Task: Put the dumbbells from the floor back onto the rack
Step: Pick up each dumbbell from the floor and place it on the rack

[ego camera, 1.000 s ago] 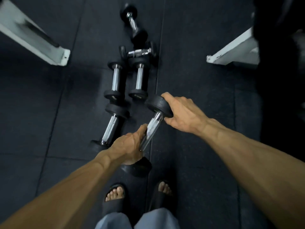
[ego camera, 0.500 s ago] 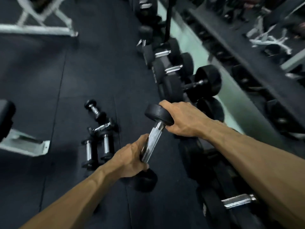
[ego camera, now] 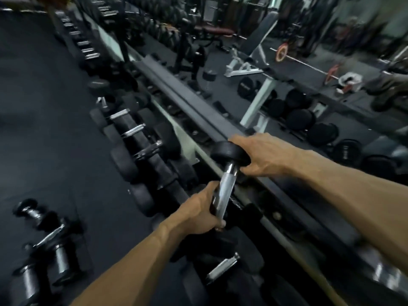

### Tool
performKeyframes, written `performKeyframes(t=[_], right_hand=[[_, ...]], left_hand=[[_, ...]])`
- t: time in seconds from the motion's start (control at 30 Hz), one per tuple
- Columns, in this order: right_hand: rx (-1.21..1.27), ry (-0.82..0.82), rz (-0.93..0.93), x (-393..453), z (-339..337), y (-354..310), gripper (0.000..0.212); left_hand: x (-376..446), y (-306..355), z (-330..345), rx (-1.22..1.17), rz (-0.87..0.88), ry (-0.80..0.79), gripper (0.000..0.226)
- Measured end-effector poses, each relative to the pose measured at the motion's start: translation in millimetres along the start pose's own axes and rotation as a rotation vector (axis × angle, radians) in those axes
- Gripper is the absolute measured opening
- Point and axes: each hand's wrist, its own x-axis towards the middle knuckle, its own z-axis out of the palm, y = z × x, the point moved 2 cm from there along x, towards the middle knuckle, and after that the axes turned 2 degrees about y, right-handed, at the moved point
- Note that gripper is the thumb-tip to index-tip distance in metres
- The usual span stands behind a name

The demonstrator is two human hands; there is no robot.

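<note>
Already off the floor, the dumbbell hangs just above the rack, its long axis crossing the rail, left hand clasping the handle, right hand cupping the far head.

One head camera looks down and forward, close over the rack

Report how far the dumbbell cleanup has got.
Done: several dumbbells sit on the rack. In hand: one dumbbell, left hand on its chrome handle, right hand on its upper head, carried over the rack. Left: several small dumbbells lie on the floor.
</note>
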Motion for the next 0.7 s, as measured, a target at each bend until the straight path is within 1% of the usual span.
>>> performKeyframes(t=[0.2, 0.37, 0.47, 0.57, 0.63, 0.7], right_hand=[[0.023, -0.025, 0.184, -74.8, -13.6, 115.4, 0.041], [0.071, -0.076, 0.346, -112.3, -2.7, 194.6, 0.042], [0.116, -0.106, 0.413, -122.9, 17.8, 222.8, 0.044], [0.207, -0.17, 0.456, -126.0, 51.4, 233.9, 0.048], [0.271, -0.174, 0.459, -120.5, 64.5, 238.3, 0.046], [0.282, -0.179, 0.455, -111.8, 66.5, 241.7, 0.045]], left_hand=[[79.7, 84.6, 68.8, 0.027, 0.076, -0.158, 0.088], [141.7, 127.7, 116.1, 0.073, 0.064, -0.308, 0.087], [165.1, 133.7, 137.1, 0.136, 0.065, -0.378, 0.09], [172.4, 123.5, 148.4, 0.188, 0.028, -0.435, 0.086], [178.1, 116.3, 147.5, 0.207, 0.013, -0.453, 0.084], [182.0, 111.5, 144.4, 0.192, -0.013, -0.479, 0.084]])
